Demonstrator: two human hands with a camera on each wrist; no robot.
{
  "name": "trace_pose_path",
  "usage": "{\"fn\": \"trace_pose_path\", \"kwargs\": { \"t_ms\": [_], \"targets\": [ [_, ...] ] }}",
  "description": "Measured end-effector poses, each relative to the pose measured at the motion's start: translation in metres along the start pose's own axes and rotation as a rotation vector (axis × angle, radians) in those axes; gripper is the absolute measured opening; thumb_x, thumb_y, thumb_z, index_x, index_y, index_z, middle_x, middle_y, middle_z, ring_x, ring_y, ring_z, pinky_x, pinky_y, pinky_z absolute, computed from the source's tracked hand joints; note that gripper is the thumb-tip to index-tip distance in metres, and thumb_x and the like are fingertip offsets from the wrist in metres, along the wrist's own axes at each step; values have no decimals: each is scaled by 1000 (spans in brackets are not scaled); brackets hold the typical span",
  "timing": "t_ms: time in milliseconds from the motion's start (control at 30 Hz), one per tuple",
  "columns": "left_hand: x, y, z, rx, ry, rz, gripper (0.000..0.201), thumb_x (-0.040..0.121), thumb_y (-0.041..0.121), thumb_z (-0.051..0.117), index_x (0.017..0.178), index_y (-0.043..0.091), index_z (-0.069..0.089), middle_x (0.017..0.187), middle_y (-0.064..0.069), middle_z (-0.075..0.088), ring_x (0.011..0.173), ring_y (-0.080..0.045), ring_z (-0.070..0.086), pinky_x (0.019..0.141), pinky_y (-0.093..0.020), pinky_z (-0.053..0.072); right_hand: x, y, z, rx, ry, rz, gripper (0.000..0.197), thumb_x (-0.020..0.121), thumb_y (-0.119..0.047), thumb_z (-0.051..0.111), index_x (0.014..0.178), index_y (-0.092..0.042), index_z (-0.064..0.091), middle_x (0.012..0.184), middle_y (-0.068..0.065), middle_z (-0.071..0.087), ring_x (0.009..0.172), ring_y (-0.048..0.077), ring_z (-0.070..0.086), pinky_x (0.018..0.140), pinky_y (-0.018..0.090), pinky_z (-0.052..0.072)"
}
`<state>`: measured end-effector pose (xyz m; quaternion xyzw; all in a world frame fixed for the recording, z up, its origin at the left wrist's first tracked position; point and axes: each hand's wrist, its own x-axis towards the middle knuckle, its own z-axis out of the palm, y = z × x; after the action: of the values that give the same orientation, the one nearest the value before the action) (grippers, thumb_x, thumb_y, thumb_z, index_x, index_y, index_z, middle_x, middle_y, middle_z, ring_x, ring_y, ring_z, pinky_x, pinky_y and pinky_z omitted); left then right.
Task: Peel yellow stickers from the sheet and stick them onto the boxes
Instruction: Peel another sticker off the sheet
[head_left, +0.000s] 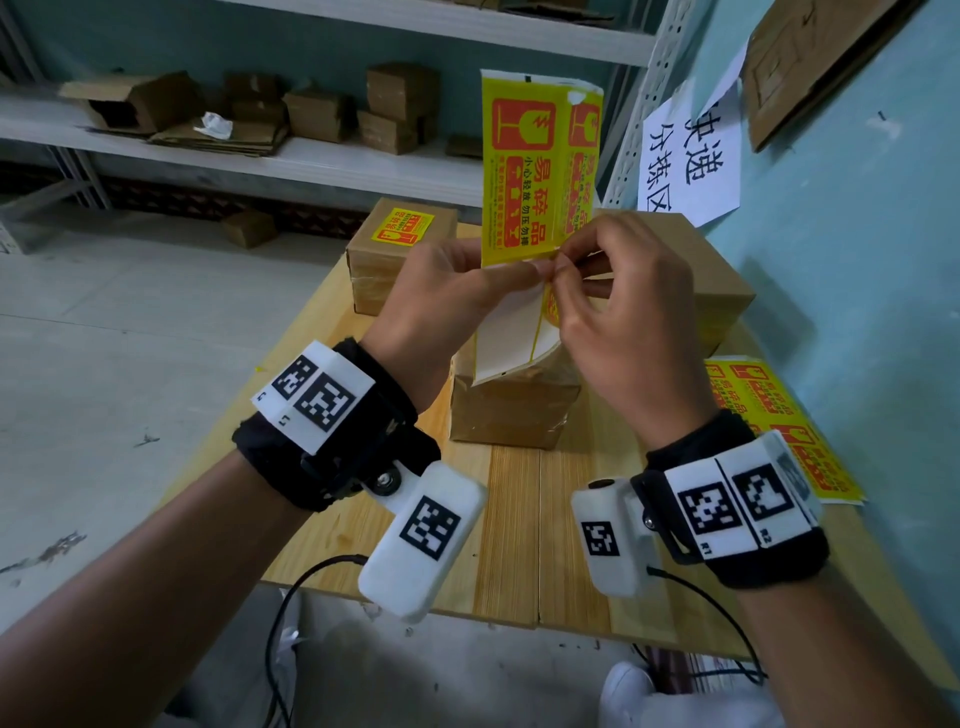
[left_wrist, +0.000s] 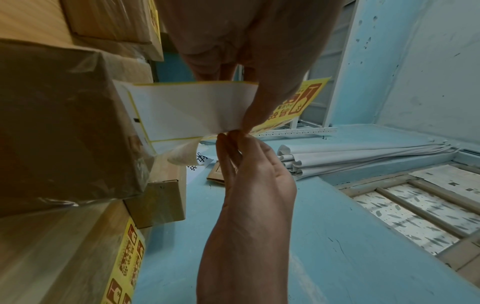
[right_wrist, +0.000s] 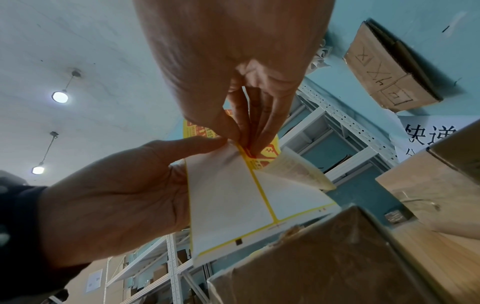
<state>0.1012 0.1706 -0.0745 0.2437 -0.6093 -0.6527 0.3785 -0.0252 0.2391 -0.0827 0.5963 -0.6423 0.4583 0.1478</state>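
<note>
Head view: left hand (head_left: 447, 296) grips the yellow-and-red sticker sheet (head_left: 519, 171); right hand (head_left: 623, 312) pinches a sticker corner (head_left: 555, 254).

A light wooden counter (head_left: 511, 525) of planks stands against the blue wall on the right. Three cardboard boxes rest on it: a tape-wrapped box (head_left: 506, 410) near its middle, a box (head_left: 387, 260) at the far left bearing a yellow sticker (head_left: 401, 227) on its top face, and a larger box (head_left: 706, 270) at the far right. A sheet of yellow stickers (head_left: 779, 421) lies flat on the counter's right edge, beside the wall.
</note>
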Motion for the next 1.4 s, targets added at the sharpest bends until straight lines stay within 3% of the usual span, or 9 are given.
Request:
{"fn": "trace_pose_path", "kwargs": {
  "t_ms": [267, 733, 900, 1133, 1300, 1400],
  "targets": [
    [0, -1, -2, 8, -8, 4, 19, 89, 9, 65, 105, 1, 72, 104, -13, 74, 90, -20, 71, 85, -33, 56, -1, -1, 1, 6, 3, 0, 7, 92, -11, 57, 89, -7, 62, 91, 6, 60, 78, 17, 59, 69, 33, 53],
    [-1, 1, -4, -1, 16, -40, 20, 89, 11, 65, 106, 1, 72, 106, -13, 74, 104, -33, 67, 99, -49, 50, 0, -1, 3, 11, 4, 10, 8, 91, -12, 57, 88, -6, 62, 90, 6, 59, 78, 16, 57, 68, 31, 51],
    [-1, 3, -3, 19, 36, -40, 21, 88, 12, 67, 108, 6, 71, 105, -8, 74, 103, -28, 68, 100, -49, 50, 0, -2, 4, 10, 21, 1, 8, 92, -13, 58, 88, -7, 62, 90, 5, 60, 77, 13, 55, 66, 23, 47],
    [-1, 7, 0, -12, 59, -29, 36, 88, 23, 69, 122, 14, 63, 108, 2, 74, 97, -17, 71, 96, -45, 53, 0, -3, 4, 13, 15, -47, 9, 92, -12, 60, 88, -5, 62, 90, 6, 59, 77, 14, 56, 69, 31, 50],
    [0, 5, -2, 3, 94, -25, 36, 85, 13, 71, 120, 10, 63, 111, -3, 73, 100, -20, 70, 98, -47, 52, -1, -4, 5, 9, 21, -54, 7, 91, -10, 60, 87, -5, 62, 90, 5, 58, 77, 12, 55, 68, 27, 50],
    [-1, 5, -3, 7, 98, -4, 25, 84, 7, 71, 108, 13, 68, 108, -6, 74, 98, -23, 71, 97, -49, 52, -2, -5, 6, 27, 15, -55, 7, 91, -9, 59, 87, -4, 63, 91, 6, 59, 77, 12, 56, 69, 23, 50]
  ]
}}
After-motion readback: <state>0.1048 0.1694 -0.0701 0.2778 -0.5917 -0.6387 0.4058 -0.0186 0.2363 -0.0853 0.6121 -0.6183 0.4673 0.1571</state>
